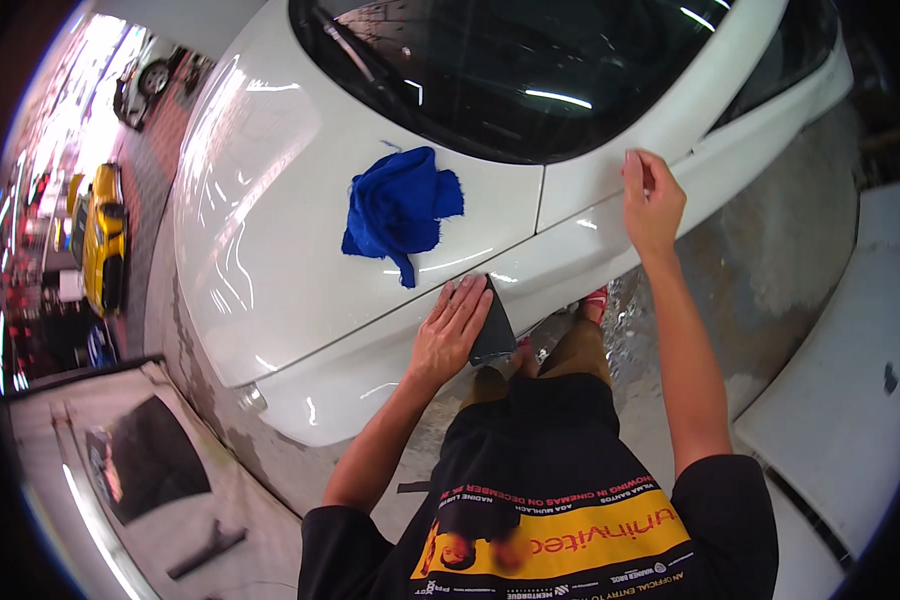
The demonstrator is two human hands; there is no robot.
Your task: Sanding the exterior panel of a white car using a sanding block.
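A white car (300, 170) stands before me, its hood and near fender within reach. My left hand (452, 325) lies with straight fingers along the fender, just below the hood seam. A dark grey sheet that looks like sandpaper (494, 330) is held under that hand against the panel, with much of it sticking out to the right. Farther right, my right hand (654, 200) is raised near the base of the windshield, fingers curled toward the thumb; nothing shows in it. On the hood above my left hand rests a crumpled blue cloth (398, 205).
The windshield (490, 70) and a wiper (345, 45) are at the top. A pale panel or vehicle surface (840, 350) stands at the right. At lower left is a light surface (210, 545) bearing a dark sheet (157, 460). A yellow car (103, 240) stands far left. Wet concrete (760, 240) lies beside the car.
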